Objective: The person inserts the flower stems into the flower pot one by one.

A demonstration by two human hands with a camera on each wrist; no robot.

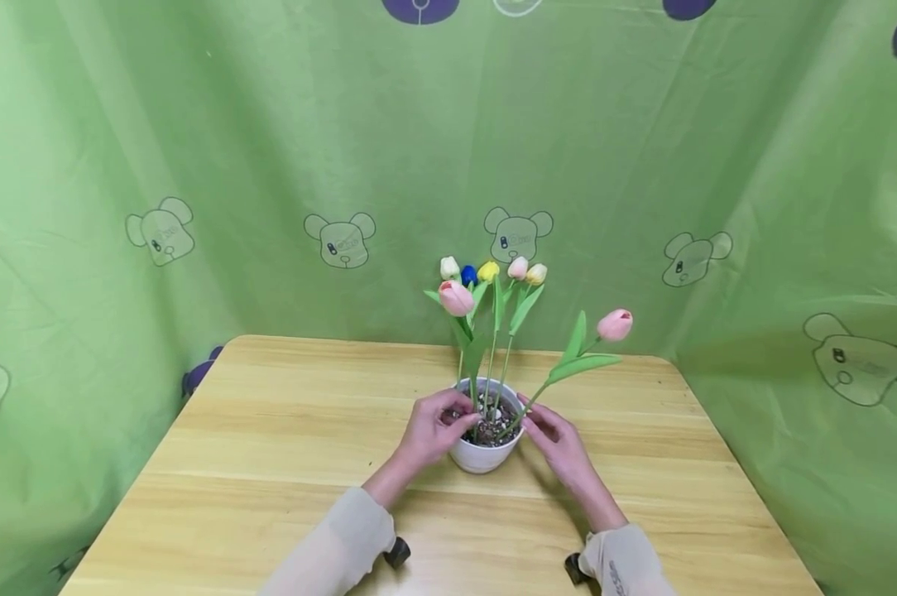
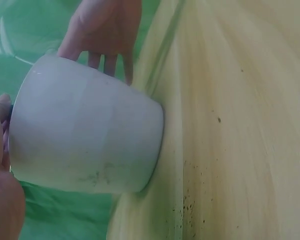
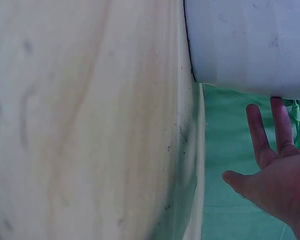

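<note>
A white pot (image 1: 481,459) filled with dark, speckled soil (image 1: 493,432) stands on the table. Several artificial tulips rise from it: white, blue, yellow and pale ones at the back, a pink tulip (image 1: 456,298) in front. My left hand (image 1: 429,426) reaches over the pot's left rim and pinches that front tulip's stem low, close to the soil. Another pink tulip (image 1: 615,325) leans far out over the right rim. Beside its stem, my right hand (image 1: 560,443) rests at the pot's right side; in the left wrist view its fingers (image 2: 110,62) extend along the wall.
The wooden table (image 1: 307,414) has bits of soil scattered on it, seen in the left wrist view near the pot. A green curtain (image 1: 419,149) with bear-head prints hangs behind and at both sides. Dark straps (image 1: 397,552) show at the sleeve cuffs.
</note>
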